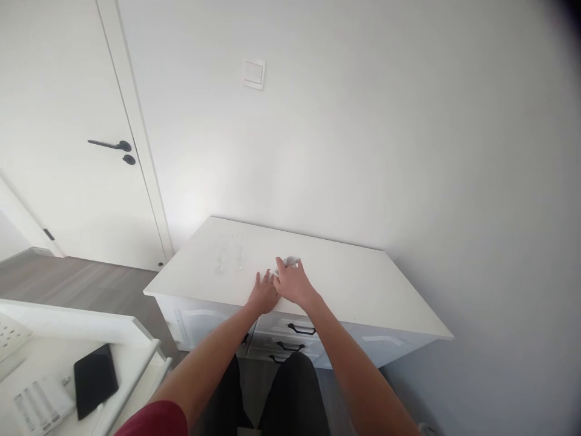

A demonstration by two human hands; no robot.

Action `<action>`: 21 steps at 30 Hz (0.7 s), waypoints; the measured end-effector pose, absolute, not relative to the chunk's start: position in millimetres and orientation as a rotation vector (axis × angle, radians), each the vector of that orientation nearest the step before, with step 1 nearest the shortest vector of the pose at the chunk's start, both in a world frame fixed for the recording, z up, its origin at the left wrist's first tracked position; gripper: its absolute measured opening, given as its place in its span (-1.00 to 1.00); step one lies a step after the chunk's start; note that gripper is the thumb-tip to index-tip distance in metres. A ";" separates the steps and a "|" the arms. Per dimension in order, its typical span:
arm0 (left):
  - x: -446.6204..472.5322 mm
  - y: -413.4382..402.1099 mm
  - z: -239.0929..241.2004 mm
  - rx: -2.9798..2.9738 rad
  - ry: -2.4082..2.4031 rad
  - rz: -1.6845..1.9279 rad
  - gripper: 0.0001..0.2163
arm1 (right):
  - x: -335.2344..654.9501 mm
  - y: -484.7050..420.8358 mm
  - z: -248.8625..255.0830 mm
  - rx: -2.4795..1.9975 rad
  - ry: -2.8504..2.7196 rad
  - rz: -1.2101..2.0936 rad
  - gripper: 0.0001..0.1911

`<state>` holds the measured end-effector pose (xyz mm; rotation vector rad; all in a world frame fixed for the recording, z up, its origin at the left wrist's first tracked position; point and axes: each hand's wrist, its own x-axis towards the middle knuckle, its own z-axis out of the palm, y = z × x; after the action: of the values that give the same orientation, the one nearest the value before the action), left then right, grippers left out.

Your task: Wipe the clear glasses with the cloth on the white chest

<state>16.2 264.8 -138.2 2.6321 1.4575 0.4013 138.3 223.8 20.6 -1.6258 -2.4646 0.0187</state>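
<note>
My right hand point(294, 283) is closed around a small whitish, partly see-through thing point(292, 261) just above the white cabinet top point(354, 272). Its outline is blurred, so I cannot tell whether it is glass, film or cloth. Close against it, my left hand point(264, 295) has its fingertips at the near left end of the same thing, and its index finger looks partly stretched. To the left of my hands stand two clear stemmed glasses, one at the left point(221, 257) and one at the right point(239, 257), faint against the white surface.
Black-handled drawers point(290, 346) front the cabinet, which stands against a wall with a light switch point(254, 74). A white door point(68, 121) is at the left. On a white desk point(131, 357) at lower left lie a black tablet or phone point(95, 380) and a white box-like item point(43, 404).
</note>
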 end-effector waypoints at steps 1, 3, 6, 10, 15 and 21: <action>16.4 264.9 -138.1 2.611 1.467 0.419 -0.47 | 137.7 229.5 25.9 -1.639 -2.530 0.095 -0.36; 16.5 264.9 -137.5 2.578 1.478 0.437 -0.47 | 139.0 241.5 32.4 -1.647 -2.639 0.279 -0.31; 16.2 263.7 -135.7 2.568 1.477 0.456 -0.49 | 145.0 254.6 31.6 -1.614 -2.722 0.442 -0.26; 15.9 260.8 -132.3 2.565 1.494 0.473 -0.51 | 152.7 255.2 23.6 -1.484 -2.736 0.369 -0.34; 15.3 258.1 -127.1 2.558 1.486 0.443 -0.53 | 150.5 241.9 20.1 -1.488 -2.748 0.072 -0.61; 15.0 258.0 -124.5 2.565 1.480 0.428 -0.56 | 142.5 224.5 6.0 -1.630 -2.485 -0.091 -0.59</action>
<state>15.0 258.0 -124.5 2.5645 1.4802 0.4280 142.5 224.5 6.0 -1.6297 -2.4850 -0.0908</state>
